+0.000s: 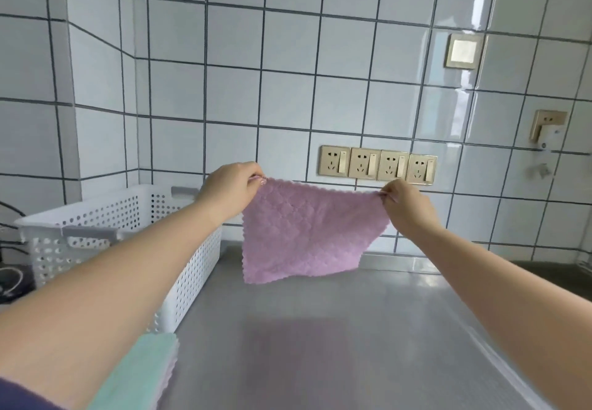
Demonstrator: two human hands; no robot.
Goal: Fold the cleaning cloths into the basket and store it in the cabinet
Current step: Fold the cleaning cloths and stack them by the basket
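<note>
The left hand (229, 190) and right hand (405, 206) are each pinching an upper corner of the pink microfibre cloth (304, 233), which is hanging spread in the air above the steel counter (320, 329). The cloth is sagging between the grips: judged light, limp, non-slip, not fragile. Corners look the best holds for folding. The white perforated basket (128, 217) is standing just left of it; a stack of cloths, mint green on top, (141, 374) is lying near the counter's front edge.
</note>
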